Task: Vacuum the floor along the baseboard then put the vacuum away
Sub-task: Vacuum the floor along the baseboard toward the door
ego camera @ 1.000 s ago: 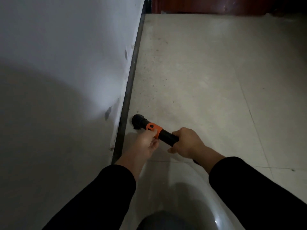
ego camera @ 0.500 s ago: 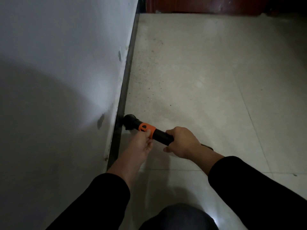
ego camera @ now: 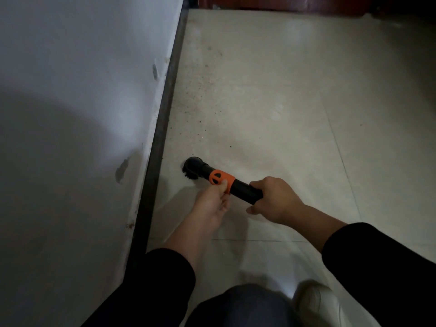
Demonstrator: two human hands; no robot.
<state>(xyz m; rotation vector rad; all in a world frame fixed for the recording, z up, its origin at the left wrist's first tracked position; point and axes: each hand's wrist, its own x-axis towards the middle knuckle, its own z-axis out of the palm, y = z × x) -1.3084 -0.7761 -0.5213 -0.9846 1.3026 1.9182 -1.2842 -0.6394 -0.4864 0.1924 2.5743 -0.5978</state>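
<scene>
My knee and a pale shoe are showing at the bottom edge, on light tiled floor; both my sleeves are black. My left hand is pinching the orange collar of the vacuum tube between thumb and fingers. My right hand is gripping the black tube just behind it, fingers wrapped round. The tube is lying low and pointing left and away from me. Its brush head is resting bristles-down on the tile, near the dark baseboard but not touching it.

Beyond the brush head, dark specks of grit are lying scattered along the floor beside the baseboard, thinning toward the far end. The white wall on my left is showing two grey scuffs, one level with the brush head and one further along. Paint is flaking along the baseboard's top edge. At the far end, a reddish-brown wooden surface is closing off the floor; I cannot tell what it is.
</scene>
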